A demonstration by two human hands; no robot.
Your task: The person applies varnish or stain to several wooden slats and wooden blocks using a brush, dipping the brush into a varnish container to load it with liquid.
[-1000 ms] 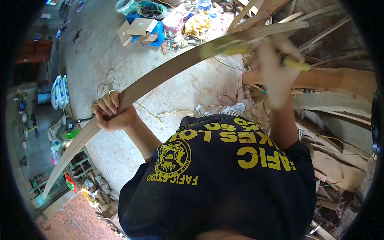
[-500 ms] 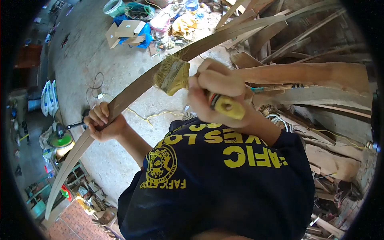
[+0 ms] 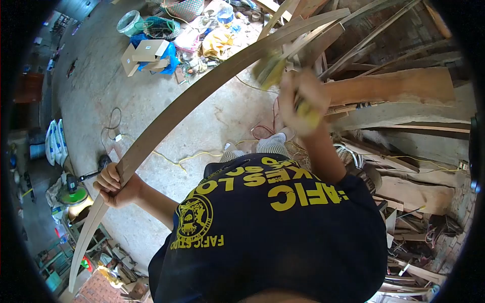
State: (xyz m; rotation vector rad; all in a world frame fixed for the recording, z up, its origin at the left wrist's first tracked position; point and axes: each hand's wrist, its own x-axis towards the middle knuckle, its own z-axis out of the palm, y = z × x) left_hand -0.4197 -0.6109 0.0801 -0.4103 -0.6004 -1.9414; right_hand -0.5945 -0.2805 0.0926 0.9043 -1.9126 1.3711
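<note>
A long, curved wooden strip [image 3: 183, 103] runs diagonally across the view, from the lower left to the upper right. My left hand [image 3: 117, 186] is closed around its lower part, fingers wrapped over the edge. Blurred by motion, my right hand [image 3: 306, 100] grips a wide paintbrush [image 3: 271, 70] with a yellow handle. The bristle end of the brush is right at the lower edge of the strip, toward its upper end.
Planks and boards [image 3: 394, 88] are stacked along the right. Cardboard boxes [image 3: 146, 53], a bucket [image 3: 130, 22] and bags lie on the concrete floor at the top. A yellow cord [image 3: 177, 162] crosses the floor. A green-topped container [image 3: 76, 196] stands at left.
My right hand has moved the paintbrush up and right along the strip. My left hand, still gripping the wood, appears lower and farther left as the view shifted.
</note>
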